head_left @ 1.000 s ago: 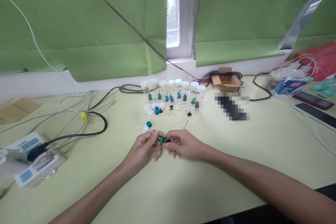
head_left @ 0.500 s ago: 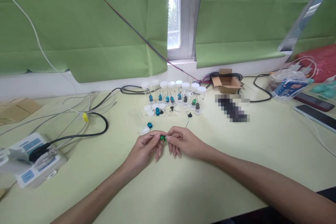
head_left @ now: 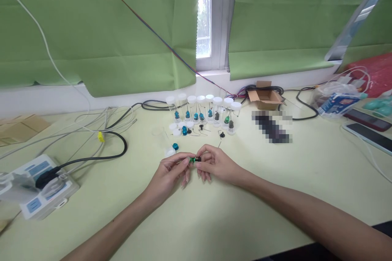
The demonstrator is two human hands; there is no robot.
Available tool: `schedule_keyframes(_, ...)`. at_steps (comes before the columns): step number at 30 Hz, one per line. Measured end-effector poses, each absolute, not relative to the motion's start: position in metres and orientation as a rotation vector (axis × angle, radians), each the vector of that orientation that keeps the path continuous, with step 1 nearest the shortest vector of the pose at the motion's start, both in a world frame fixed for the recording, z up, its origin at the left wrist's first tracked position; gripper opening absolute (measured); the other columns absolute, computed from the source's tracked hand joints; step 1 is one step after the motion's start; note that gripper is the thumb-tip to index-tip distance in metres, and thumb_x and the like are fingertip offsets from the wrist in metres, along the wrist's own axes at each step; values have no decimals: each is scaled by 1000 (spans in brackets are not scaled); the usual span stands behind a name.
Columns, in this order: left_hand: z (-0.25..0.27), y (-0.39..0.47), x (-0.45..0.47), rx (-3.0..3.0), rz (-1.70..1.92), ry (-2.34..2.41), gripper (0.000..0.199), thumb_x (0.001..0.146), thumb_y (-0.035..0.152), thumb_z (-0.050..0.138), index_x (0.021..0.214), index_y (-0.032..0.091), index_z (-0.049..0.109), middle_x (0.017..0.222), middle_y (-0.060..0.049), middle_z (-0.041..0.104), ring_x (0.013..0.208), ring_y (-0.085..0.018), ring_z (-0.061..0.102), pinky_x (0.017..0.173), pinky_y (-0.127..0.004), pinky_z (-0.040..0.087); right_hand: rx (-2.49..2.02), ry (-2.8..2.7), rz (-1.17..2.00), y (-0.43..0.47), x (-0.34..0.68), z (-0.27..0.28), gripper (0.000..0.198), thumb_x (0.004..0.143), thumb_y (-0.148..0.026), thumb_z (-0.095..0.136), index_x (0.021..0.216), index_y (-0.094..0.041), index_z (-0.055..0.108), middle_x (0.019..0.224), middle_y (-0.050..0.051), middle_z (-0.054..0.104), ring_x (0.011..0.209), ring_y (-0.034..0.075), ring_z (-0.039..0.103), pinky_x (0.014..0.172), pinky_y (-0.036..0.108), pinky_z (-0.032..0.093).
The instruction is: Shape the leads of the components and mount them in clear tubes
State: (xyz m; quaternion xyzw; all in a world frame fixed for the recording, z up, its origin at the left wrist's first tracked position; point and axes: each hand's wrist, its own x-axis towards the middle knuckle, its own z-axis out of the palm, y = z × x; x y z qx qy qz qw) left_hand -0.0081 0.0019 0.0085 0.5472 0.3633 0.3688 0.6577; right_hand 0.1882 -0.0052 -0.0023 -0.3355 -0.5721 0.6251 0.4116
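Over the table front, my left hand [head_left: 172, 171] pinches a small shiny green part [head_left: 192, 160] between thumb and fingers. From its left side a thin metal wire [head_left: 170, 160] sticks out. My right hand [head_left: 214, 164] has thumb and forefinger closed on a small black part [head_left: 197, 159] right against the green one. Whether the two are joined I cannot tell. Just beyond my left hand lie a white cap [head_left: 170, 153] and a loose blue part [head_left: 175, 146]. A black disc-shaped piece with a stem [head_left: 222, 134] rests beyond my right hand.
Several white-capped clear vials [head_left: 217, 110] stand in a row at the back, holding blue, green and dark parts. White caps [head_left: 176, 132] lie before them. A power strip [head_left: 45, 187] and cables are at left; an open cardboard box [head_left: 266, 98] and phones [head_left: 369, 134] at right.
The black part now shows between my right fingertips, beside the green part. The wire at my left hand now points straight left. Both hands stay in nearly the same place.
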Motion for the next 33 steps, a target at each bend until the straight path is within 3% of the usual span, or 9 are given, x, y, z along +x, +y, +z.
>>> schedule_keyframes(13,6,2,-9,1294,821,835,28,89,37,66,109,18,71,68,-3,63,54,-13,53,46,-23,43,-813,-1474,1574,-5,188,-5,30,87,-46,65,89,-19,51,60,-3,64,46,12,58,42,22,44)
schedule_keyframes(25,8,2,-8,1290,820,834,30,87,38,67,108,17,71,62,-1,59,53,-13,52,46,-23,43,-856,-1478,1561,-4,187,-5,37,87,-54,62,84,-17,57,60,-2,61,45,11,57,42,22,44)
schedule_keyframes(33,10,1,-7,1269,830,842,28,87,37,68,106,17,71,66,-2,61,54,-12,52,45,-22,43,-840,-1449,1560,-3,187,-6,34,85,-50,66,88,-17,58,63,-2,62,48,11,58,45,23,46)
